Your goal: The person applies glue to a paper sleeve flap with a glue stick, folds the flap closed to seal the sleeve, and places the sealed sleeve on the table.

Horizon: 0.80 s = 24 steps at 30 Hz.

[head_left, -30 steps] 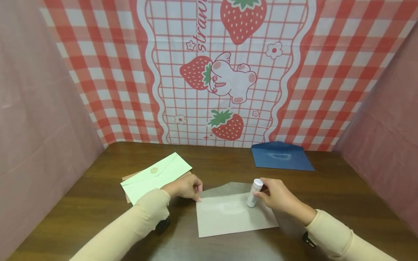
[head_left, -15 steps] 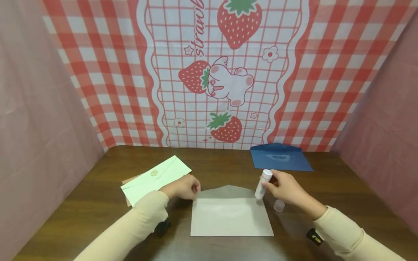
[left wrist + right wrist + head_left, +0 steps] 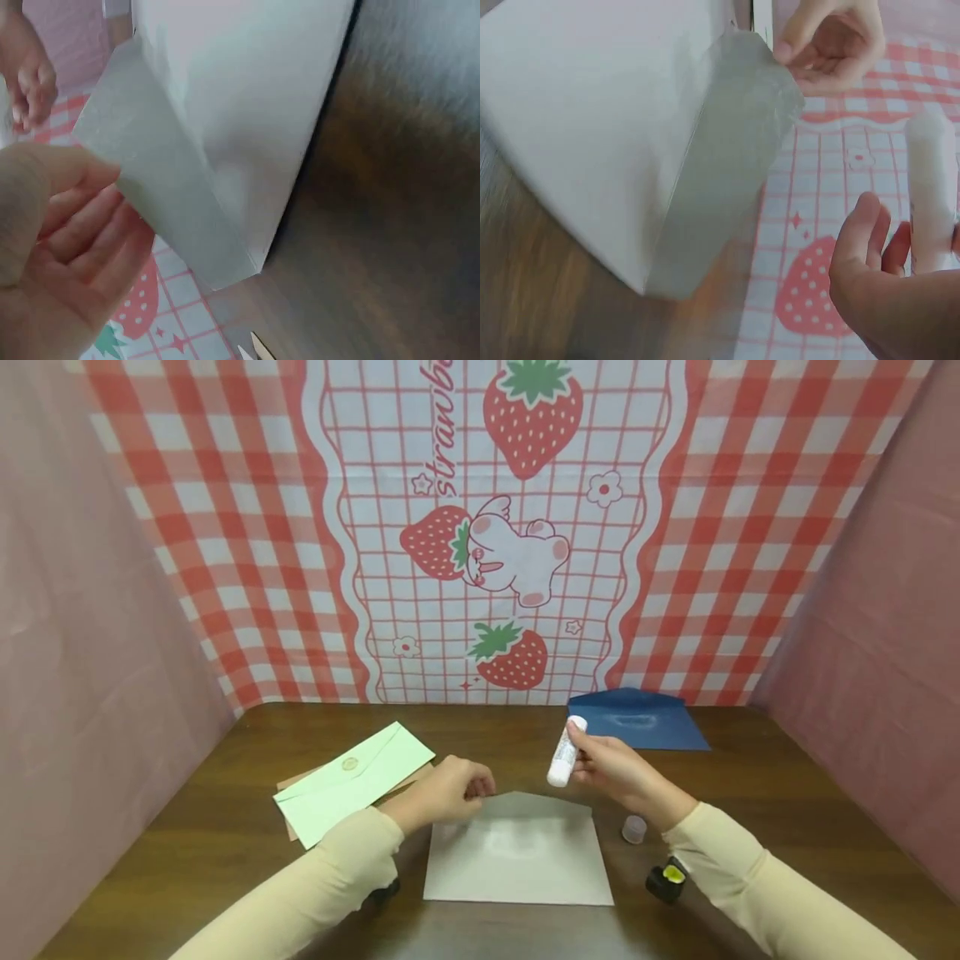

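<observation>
Wooden table (image 3: 180, 835), pink curtains (image 3: 82, 652) left and right; the far checked cloth (image 3: 510, 560) reads "strawb…" sideways. Right hand (image 3: 622, 772) grips a white tube (image 3: 566, 755); left hand (image 3: 448, 789) pinches an envelope flap (image 3: 536, 807).

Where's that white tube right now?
In the head view, the white tube is in the person's right hand, right of centre, appearing between the pale envelope in front and the blue envelope farther back.

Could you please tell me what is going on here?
A person's right hand holds a glue stick above the table, while the left hand is at the edge of the open flap of a gray envelope. A clear cap, a blue envelope and a green envelope lie nearby.
</observation>
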Each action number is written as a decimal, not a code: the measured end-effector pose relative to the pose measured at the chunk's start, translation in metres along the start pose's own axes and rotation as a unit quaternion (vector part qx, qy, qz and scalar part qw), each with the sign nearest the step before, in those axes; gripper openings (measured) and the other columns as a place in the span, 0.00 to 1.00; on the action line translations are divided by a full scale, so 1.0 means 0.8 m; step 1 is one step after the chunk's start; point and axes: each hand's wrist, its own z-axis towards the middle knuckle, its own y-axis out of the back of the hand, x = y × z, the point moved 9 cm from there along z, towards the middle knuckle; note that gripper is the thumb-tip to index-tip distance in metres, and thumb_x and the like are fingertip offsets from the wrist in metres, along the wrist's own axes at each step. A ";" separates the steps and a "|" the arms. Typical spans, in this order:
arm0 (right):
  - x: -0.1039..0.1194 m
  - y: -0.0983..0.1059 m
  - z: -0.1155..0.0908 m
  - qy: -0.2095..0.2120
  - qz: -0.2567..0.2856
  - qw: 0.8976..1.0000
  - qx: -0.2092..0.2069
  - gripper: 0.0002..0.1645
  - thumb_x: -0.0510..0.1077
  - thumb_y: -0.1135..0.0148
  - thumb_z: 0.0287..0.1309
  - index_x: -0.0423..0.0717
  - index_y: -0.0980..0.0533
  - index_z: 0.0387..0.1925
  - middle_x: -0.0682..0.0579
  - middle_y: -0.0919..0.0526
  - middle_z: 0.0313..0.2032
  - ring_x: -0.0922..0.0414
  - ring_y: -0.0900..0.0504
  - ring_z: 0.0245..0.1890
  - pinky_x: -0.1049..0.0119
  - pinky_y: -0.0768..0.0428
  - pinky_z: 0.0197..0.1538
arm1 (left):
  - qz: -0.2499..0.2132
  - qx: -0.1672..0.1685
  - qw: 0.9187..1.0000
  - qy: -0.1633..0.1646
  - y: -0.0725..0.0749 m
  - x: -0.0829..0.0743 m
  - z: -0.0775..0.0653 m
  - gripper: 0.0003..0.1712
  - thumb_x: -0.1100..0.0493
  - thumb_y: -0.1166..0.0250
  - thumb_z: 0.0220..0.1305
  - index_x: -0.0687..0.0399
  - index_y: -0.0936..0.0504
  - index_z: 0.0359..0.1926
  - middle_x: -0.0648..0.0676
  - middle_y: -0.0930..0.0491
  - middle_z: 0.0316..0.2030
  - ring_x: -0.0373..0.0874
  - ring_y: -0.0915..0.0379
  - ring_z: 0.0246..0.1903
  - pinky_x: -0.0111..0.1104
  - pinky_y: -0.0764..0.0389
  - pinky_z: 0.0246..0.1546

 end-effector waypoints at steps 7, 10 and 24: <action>-0.024 -0.042 0.007 -0.018 0.023 0.998 0.057 0.33 0.54 0.62 0.74 0.23 0.38 0.54 0.55 0.21 0.33 0.66 0.20 0.35 0.72 0.21 0.42 | 0.101 -0.024 0.992 -0.074 -0.008 -0.026 -0.024 0.06 0.66 0.36 0.57 0.51 0.14 0.32 0.47 0.14 0.30 0.33 0.22 0.28 0.23 0.22 0.31; -0.037 -0.055 0.005 -0.032 0.005 0.996 0.084 0.31 0.53 0.62 0.74 0.24 0.35 0.50 0.55 0.18 0.30 0.64 0.18 0.32 0.69 0.19 0.41 | 0.147 -0.007 0.984 -0.101 -0.017 -0.040 -0.034 0.05 0.64 0.33 0.55 0.49 0.13 0.30 0.44 0.15 0.30 0.33 0.21 0.32 0.24 0.21 0.34; -0.074 -0.093 -0.004 -0.070 -0.087 0.980 0.163 0.27 0.51 0.57 0.72 0.27 0.27 0.42 0.53 0.16 0.25 0.64 0.18 0.27 0.70 0.19 0.36 | 0.047 0.040 0.998 -0.028 -0.033 -0.048 -0.035 0.04 0.62 0.35 0.59 0.54 0.14 0.30 0.47 0.14 0.28 0.28 0.28 0.25 0.19 0.26 0.28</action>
